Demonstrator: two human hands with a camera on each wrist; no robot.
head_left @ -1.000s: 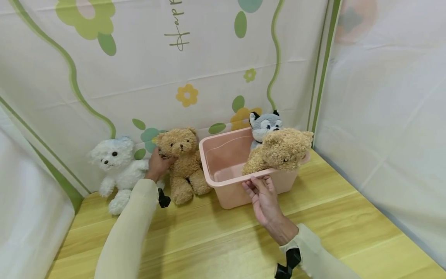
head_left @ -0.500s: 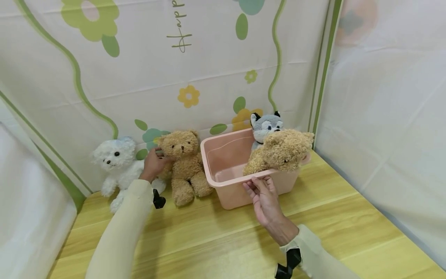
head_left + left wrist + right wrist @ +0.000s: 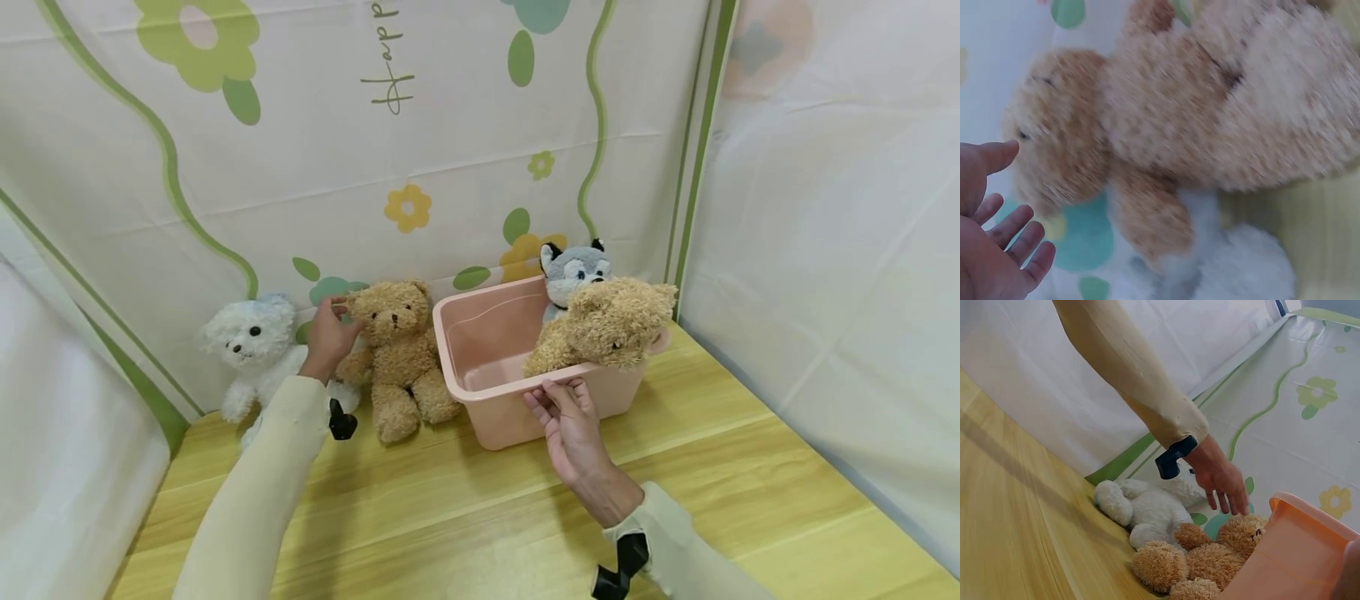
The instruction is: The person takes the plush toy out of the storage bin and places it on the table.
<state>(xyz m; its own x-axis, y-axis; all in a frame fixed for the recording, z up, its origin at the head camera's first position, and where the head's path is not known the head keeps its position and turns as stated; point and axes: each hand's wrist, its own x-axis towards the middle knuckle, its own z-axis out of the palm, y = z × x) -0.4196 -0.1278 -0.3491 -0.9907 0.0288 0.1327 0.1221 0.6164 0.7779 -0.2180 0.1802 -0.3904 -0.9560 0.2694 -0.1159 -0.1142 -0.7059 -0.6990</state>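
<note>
The seated teddy (image 3: pixel 397 362) seems soft, light, best held mid-body; left hand (image 3: pixel 328 340) spread empty, right hand (image 3: pixel 573 435) pinching the tub's near rim (image 3: pixel 491 392).

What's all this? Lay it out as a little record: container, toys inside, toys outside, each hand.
Container: pink bin on wooden table
Toys inside: grey-and-white husky; tan bear, head tipped over the rim
Toys outside: brown bear, beside the bin; white plush toy, farther left
Left hand: near brown bear's head, contact unclear
Right hand: fingers and thumb gripping the rim
</note>
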